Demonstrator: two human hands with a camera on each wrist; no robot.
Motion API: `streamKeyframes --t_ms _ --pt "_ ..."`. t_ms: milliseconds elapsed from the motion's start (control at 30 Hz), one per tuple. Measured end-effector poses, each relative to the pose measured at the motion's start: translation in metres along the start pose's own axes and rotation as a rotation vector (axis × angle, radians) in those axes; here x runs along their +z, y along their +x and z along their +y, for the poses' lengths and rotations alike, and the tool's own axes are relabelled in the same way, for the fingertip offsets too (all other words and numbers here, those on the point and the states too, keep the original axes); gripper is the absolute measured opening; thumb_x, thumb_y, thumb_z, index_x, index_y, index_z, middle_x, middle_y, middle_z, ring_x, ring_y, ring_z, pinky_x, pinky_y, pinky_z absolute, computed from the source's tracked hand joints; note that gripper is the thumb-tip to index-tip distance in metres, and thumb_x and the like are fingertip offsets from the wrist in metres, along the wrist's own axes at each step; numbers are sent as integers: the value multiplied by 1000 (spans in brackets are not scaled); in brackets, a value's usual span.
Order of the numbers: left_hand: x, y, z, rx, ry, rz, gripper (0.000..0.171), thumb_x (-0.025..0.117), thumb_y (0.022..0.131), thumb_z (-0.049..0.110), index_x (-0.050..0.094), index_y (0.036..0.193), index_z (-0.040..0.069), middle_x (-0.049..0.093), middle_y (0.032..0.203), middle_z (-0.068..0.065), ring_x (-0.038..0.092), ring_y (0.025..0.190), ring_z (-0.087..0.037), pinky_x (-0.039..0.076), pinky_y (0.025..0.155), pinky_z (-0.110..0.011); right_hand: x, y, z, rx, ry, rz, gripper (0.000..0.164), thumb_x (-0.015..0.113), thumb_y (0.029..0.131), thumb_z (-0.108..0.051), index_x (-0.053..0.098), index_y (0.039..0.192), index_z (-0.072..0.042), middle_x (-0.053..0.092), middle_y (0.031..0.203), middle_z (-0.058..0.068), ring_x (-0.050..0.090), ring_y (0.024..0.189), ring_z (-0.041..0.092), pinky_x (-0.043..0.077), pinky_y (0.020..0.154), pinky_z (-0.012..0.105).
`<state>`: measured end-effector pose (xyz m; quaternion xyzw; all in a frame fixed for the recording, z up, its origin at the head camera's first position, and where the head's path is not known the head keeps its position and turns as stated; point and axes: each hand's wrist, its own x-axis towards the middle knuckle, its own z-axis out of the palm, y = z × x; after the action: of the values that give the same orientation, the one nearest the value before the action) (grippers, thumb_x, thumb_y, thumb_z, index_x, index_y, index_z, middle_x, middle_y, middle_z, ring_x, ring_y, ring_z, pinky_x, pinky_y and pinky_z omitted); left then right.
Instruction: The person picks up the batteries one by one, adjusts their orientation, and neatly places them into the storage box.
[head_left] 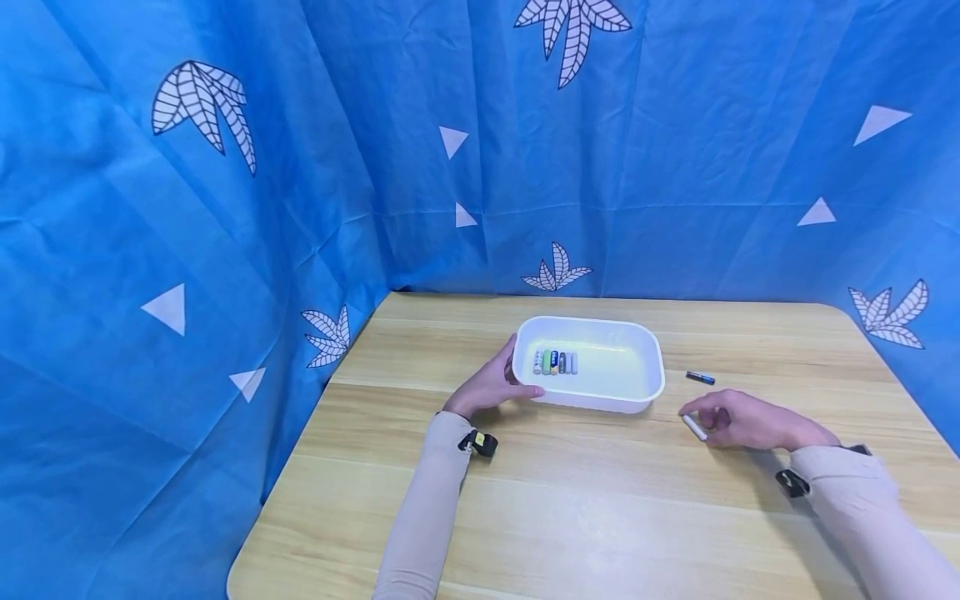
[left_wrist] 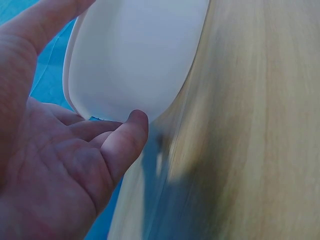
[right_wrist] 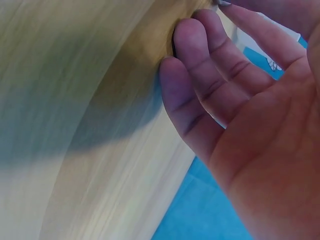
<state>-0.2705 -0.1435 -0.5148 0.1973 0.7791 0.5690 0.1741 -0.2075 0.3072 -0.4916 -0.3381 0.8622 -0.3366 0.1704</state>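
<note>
At the front right of a white plastic bin (head_left: pixel 600 402), my right hand (head_left: pixel 750 419) pinches a small white battery (head_left: pixel 694 427) between index finger and thumb, low over the table. The right wrist view shows the other fingers of this hand (right_wrist: pixel 250 115) loosely bent; the battery is almost wholly hidden there. My left hand (head_left: pixel 491 385) holds the bin's left end, thumb along the front wall and fingers around the left side. In the left wrist view the bin's outer wall (left_wrist: pixel 130 55) touches these fingers. Several batteries (head_left: pixel 554 362) stand in a row inside the bin's left part.
A dark battery with a blue end (head_left: pixel 701 377) lies on the wooden table (head_left: pixel 570 517) to the right of the bin, just beyond my right hand. A blue curtain (head_left: pixel 675 150) with leaf prints hangs behind the table and along its left side.
</note>
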Motion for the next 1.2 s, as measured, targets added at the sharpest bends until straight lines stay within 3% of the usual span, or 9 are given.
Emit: streamKeyframes --t_ms 400,633,933,1200 --pt "0 0 1 -6 12 8 123 91 79 29 6 168 32 50 157 -9 52 144 -29 34 125 -55 5 2 -3 84 -25 40 41 84 82 -11 67 118 0 60 87 -1 51 74 0 45 63 20" --pt "2 0 -1 -5 16 10 122 91 79 28 7 168 32 51 157 -9 53 143 -28 34 124 -56 1 4 -11 204 -43 62 39 82 84 -15 68 118 -1 63 85 -1 54 73 2 50 61 22" --pt "1 -1 0 -14 28 15 124 91 79 32 5 168 31 49 158 -8 50 145 -29 33 125 -55 -23 19 -29 129 -147 179 36 83 83 -14 70 113 0 64 84 -4 55 77 0 51 64 22" --pt "1 0 1 -7 18 11 123 91 79 30 5 168 32 51 157 -9 53 143 -28 34 125 -55 -41 44 -51 130 -160 202 36 85 84 -18 71 112 -2 63 82 -3 55 76 4 50 65 22"
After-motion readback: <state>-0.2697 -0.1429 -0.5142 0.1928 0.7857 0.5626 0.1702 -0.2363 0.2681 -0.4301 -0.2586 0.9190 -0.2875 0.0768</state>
